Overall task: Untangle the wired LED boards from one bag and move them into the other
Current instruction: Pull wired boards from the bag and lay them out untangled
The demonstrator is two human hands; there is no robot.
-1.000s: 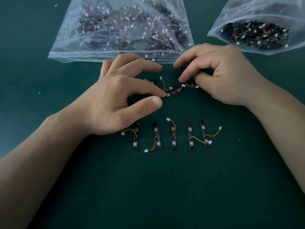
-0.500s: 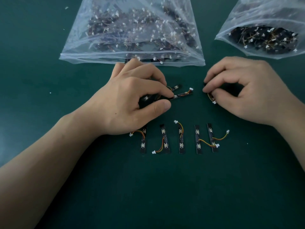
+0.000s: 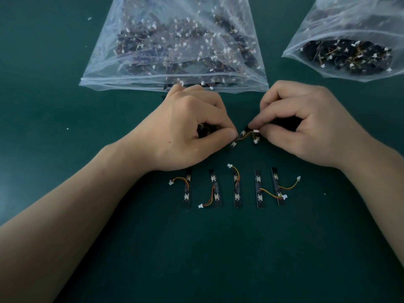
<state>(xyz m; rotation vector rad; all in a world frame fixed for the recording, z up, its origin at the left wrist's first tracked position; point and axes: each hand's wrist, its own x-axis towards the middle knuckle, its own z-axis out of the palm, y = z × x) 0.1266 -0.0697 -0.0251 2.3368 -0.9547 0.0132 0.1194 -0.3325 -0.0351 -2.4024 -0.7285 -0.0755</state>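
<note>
Left hand pinches lower end of narrow black wired LED board; right hand pinches upper, plug end. Board slants up-right between my hands; next pull, I judge, along that axis.

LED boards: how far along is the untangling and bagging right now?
Done: five boards lie side by side in a row on the table. In hand: the left hand and right hand pinch a tangled clump between them. Left: the large bag holds a big pile, and the row is not in the small bag yet.
</note>
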